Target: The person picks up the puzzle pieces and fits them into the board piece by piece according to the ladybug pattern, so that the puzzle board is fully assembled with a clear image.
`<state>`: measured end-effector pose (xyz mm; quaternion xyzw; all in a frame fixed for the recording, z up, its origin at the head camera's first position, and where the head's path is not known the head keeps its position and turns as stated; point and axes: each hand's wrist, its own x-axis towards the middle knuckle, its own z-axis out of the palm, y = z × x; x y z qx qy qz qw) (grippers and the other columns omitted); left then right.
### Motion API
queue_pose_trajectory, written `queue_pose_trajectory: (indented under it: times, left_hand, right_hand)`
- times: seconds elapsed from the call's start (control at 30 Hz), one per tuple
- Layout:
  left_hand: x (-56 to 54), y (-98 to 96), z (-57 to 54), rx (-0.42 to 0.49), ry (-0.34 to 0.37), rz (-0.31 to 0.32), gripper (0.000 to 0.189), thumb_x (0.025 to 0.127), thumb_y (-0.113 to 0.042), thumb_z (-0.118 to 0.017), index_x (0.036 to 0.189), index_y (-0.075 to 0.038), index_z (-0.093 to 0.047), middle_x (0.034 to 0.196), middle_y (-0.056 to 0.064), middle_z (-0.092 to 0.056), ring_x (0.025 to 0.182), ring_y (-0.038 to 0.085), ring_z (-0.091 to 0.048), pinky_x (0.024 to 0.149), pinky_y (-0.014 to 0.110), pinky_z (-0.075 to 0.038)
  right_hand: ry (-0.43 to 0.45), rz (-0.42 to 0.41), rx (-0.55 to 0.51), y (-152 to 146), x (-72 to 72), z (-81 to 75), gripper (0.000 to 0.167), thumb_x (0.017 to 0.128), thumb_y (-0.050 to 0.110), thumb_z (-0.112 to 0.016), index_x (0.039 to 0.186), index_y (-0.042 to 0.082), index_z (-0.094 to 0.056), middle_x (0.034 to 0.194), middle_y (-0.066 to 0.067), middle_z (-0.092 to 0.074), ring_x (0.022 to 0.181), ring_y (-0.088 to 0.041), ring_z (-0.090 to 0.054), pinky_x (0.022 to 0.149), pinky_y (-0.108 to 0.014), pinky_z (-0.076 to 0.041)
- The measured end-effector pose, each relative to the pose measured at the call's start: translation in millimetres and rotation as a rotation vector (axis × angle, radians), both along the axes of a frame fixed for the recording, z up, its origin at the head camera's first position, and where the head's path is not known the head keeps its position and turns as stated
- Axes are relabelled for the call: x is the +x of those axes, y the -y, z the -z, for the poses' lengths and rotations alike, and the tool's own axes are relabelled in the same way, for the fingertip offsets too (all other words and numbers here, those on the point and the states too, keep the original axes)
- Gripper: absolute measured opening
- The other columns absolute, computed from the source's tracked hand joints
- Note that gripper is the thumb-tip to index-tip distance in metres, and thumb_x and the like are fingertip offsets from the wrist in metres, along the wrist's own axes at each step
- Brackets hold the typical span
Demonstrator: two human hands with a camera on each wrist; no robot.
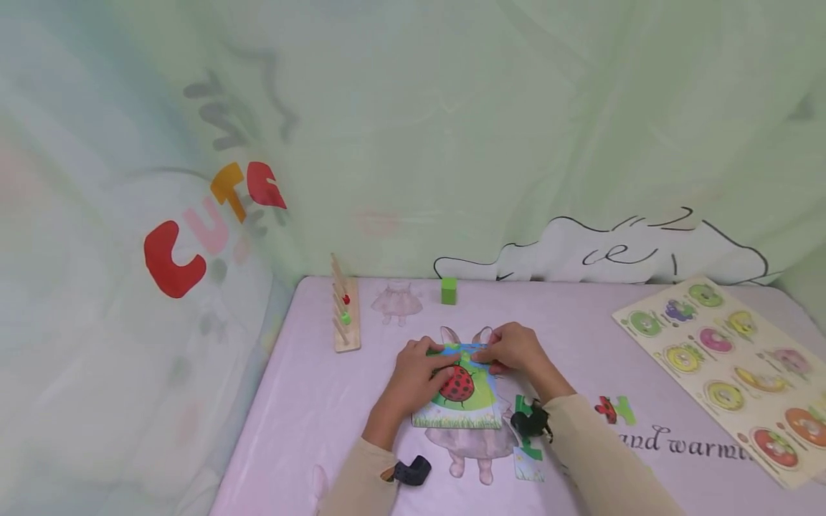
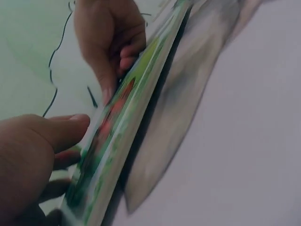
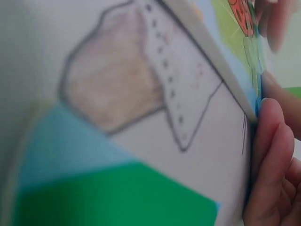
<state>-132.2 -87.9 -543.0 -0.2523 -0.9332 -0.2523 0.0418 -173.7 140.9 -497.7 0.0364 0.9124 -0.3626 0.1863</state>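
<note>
A ladybug jigsaw puzzle [image 1: 457, 412] in a flat board lies on the table, with a red spotted ladybug on green and a blue top strip. My left hand [image 1: 416, 373] rests over its upper left part, fingers stretched across the picture; the left wrist view shows its thumb and fingers apart. At the upper right corner my right hand [image 1: 516, 350] grips the puzzle, thumb on top and curled fingers against the side, as the right wrist view shows. Whether a loose piece is under those fingertips is hidden.
Loose puzzle pieces [image 1: 529, 466] lie by the right forearm, and a ladybug piece [image 1: 606, 409] lies farther right. A fruit puzzle board [image 1: 697, 380] covers the right side. At the back stand a green block [image 1: 448, 291] and a wooden peg rack [image 1: 348, 344].
</note>
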Motion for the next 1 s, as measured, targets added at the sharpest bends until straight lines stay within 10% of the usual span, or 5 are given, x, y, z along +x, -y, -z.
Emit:
queue_pose_trajectory:
  times: [0.47,0.8,1.0]
  left_hand:
    - [-11.7,-40.1,-9.6,-0.144,-0.015,-0.348,0.023,0.081,-0.059,-0.078,0.096,-0.042,-0.082,0.096,-0.009,-0.053,0.087,0.015,-0.043,0.087,0.045,-0.041]
    - [-7.0,-41.9,-16.7,-0.240,-0.056,-0.315,0.024,0.085,-0.059,-0.073,0.100,-0.042,-0.082,0.091,-0.010,-0.056,0.091,0.015,-0.052,0.108,0.067,-0.038]
    - [-5.1,-39.4,-14.2,-0.298,-0.138,-0.261,0.025,0.086,-0.062,-0.071,0.100,-0.044,-0.081,0.087,-0.010,-0.055,0.079,0.014,-0.049,0.084,0.043,-0.051]
  right_hand:
    - [-0.015,-0.093,-0.139,-8,-2.6,2.3,0.022,0.080,0.018,-0.086,0.086,0.007,-0.068,0.062,0.000,-0.063,0.053,-0.010,-0.062,0.059,-0.025,-0.049]
    - [-0.184,-0.280,0.025,-13,-3.1,-2.5,0.016,0.079,0.016,-0.087,0.094,0.012,-0.084,0.077,0.001,-0.077,0.066,-0.010,-0.057,0.061,-0.025,-0.045]
    - [-0.137,-0.322,0.058,-18,-3.8,-4.4,0.012,0.078,0.024,-0.089,0.083,0.013,-0.084,0.078,0.003,-0.075,0.067,-0.012,-0.054,0.058,-0.025,-0.043]
